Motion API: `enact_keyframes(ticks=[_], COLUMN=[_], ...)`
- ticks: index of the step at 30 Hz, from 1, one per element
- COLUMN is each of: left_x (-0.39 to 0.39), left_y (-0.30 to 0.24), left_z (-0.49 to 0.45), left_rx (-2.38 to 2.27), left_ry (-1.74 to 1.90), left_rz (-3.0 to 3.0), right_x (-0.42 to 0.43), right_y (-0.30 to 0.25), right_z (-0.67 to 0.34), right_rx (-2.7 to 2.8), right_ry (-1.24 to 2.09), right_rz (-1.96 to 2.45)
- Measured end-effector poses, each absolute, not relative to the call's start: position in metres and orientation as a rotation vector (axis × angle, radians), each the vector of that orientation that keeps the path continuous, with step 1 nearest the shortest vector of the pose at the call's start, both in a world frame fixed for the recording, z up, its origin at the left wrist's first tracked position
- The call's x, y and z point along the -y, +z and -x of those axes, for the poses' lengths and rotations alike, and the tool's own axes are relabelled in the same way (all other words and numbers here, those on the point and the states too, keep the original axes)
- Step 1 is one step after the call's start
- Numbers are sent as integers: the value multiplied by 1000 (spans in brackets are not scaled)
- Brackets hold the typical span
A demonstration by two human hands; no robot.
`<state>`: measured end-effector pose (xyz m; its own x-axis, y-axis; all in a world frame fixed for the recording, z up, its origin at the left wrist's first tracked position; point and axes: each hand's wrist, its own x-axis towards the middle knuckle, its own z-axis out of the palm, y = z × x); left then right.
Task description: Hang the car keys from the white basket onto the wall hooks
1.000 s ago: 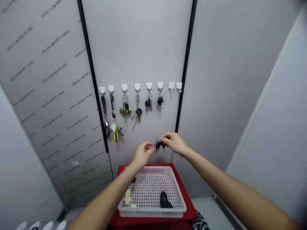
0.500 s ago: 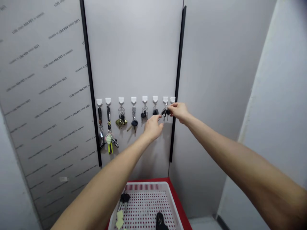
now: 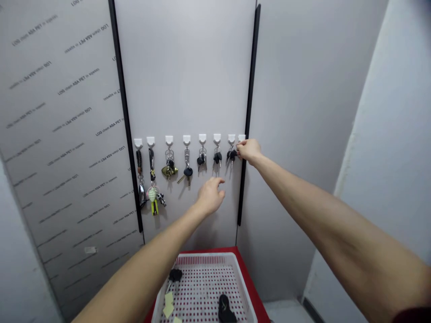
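Observation:
A row of white wall hooks (image 3: 185,139) runs across the grey panel, and several of them carry key bunches. My right hand (image 3: 249,150) is up at the row's right end, fingers pinched on a bunch of black keys (image 3: 231,155) that hangs from the second hook from the right. The last hook (image 3: 241,138) is bare. My left hand (image 3: 210,195) hovers lower, below the hooks, fingers loosely apart and holding nothing.
A white perforated basket (image 3: 161,300) sits on a red surface (image 3: 251,291) below, holding a black key bunch (image 3: 175,275), a black fob (image 3: 225,308) and yellow tags (image 3: 167,305). Black vertical strips (image 3: 248,112) divide the wall panels.
Both hands rose from above the basket to the hooks with the black keys. The keys now hang on a hook, and my left hand has dropped away from them.

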<state>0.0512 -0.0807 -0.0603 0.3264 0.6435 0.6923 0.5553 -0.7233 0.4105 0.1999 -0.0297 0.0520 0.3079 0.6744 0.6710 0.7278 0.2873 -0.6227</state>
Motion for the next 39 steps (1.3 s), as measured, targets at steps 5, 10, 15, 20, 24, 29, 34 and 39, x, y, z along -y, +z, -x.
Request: enact_keyframes(ticks=[5, 10, 15, 20, 24, 29, 34, 39], left_x=[96, 123, 139, 136, 134, 129, 119, 112], left_y=[-148, -228, -252, -256, -258, -247, -228, -210], left_z=[-25, -9, -11, -15, -15, -14, -18, -25], left_rx=[-1202, -1148, -1045, -1070, -1090, -1065, -895, -888], left_ry=[1022, 633, 415, 395, 470, 692, 886, 994], left_rz=[-2392, -2396, -2393, -2334, -2237, -1899, -1654, -1680], right_x=[72, 133, 161, 156, 148, 134, 126, 125], right_y=[-13, -143, -219, -227, -228, -210, -176, -152], right_z=[-192, -175, -168, -164, -160, -162, -163, -161], right_rx=[1493, 2384, 2811, 2873, 2791, 2342, 1849, 1609], right_ry=[-275, 166, 63, 54, 233, 498, 900, 1009], right_rz=[1422, 1490, 1467, 1369, 1310, 1442, 1498, 1412])
